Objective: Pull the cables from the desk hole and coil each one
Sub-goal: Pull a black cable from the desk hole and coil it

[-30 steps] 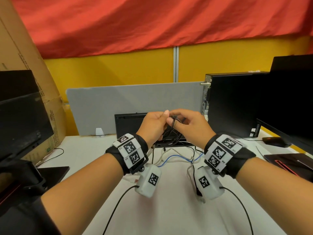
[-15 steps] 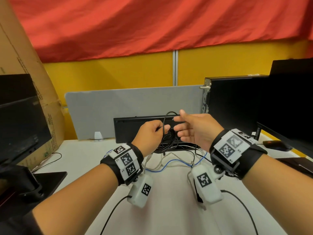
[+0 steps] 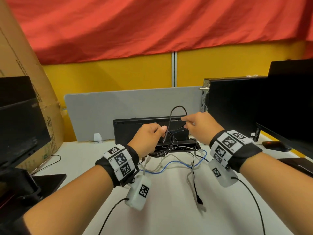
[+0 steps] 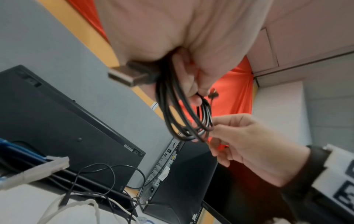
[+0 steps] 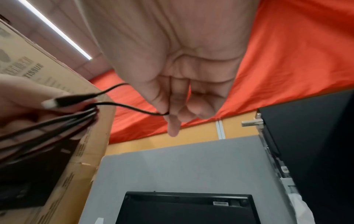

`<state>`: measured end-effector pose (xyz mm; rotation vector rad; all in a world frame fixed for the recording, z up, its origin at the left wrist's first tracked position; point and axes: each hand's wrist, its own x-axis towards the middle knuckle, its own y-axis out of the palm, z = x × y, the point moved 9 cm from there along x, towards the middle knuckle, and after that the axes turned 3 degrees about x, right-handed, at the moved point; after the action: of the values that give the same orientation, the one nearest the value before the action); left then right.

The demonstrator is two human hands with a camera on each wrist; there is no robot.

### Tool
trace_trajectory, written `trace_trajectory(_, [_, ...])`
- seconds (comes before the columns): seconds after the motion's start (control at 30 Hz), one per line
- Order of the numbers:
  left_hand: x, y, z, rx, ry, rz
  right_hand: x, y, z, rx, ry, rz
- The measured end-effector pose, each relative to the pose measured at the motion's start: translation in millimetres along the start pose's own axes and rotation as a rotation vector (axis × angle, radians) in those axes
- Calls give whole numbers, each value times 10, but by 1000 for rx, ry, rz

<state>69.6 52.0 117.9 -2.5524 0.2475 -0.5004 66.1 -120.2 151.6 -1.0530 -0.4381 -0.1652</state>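
The left hand (image 3: 149, 136) grips a black cable (image 3: 165, 146) wound into several loops, the coil hanging below the fist, above the white desk (image 3: 169, 209). From the left wrist view a USB plug (image 4: 128, 75) sticks out of the fist beside the loops. One strand rises from the left hand, arcs over in a small loop and runs across to the right hand (image 3: 201, 128), which pinches it between thumb and forefinger, the other fingers loosely curled. Both hands are held up in front of a black monitor (image 3: 144, 126) that stands against a grey divider (image 3: 118, 112). On the desk under the hands lie more loose cables: a blue cable (image 3: 174, 162) and a pale grey cable (image 3: 190, 177), tangled together and trailing toward me, with a dark plug at one end. A black computer tower (image 3: 233, 106) stands to the right, a cardboard box (image 3: 25, 82) to the left.
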Motion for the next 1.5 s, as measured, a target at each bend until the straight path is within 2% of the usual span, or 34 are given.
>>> trace_trajectory(0.1, [-10,-86,127,-198,-110,-44,14,-10,-111,-149,14,68])
trace_trajectory(0.23, [-8,-172,173,-486,-185,-108,-24,37,-81,-88,-7,124])
trace_trajectory(0.4, [11,-127,112,-628,-211,-114,-77,125,47,194,-6,115])
trace_trajectory(0.47, [6,-78,74,-644,-207,-106,-100,136,79,343,39,83])
trace_trajectory(0.57, [7,-16,28,-646,-202,-110,-132,148,120,707,167,46])
trace_trajectory(0.63, [7,1,20,-646,-206,-118,-134,110,177,826,165,15])
trace_trajectory(0.67, [7,5,21,-646,-210,-121,-130,54,202,786,130,-23])
trace_trajectory(0.77, [-2,10,18,-661,-213,-116,-127,-175,310,384,-39,-173])
trace_trajectory(0.8, [-4,19,9,-671,-207,-109,-121,-197,339,276,-78,-183])
trace_trajectory(0.87, [-12,55,-21,-687,-192,-84,-94,-177,310,220,-67,-170])
trace_trajectory(1.0, [-37,137,-58,-717,-185,-55,-105,-26,147,466,98,-117])
trace_trajectory(1.13, [-38,140,-38,-712,-195,-90,-244,196,186,996,249,-19])
trace_trajectory(1.23, [-34,113,-17,-703,-203,-130,-306,311,285,1266,327,87])
trace_trajectory(1.37, [-9,59,-12,-703,-177,-161,-336,300,360,1336,317,130])
trace_trajectory(1.43, [5,59,-8,-696,-172,-152,-343,286,406,1301,259,111])
trace_trajectory(1.5, [16,78,4,-703,-167,-136,-335,279,397,1338,265,64])
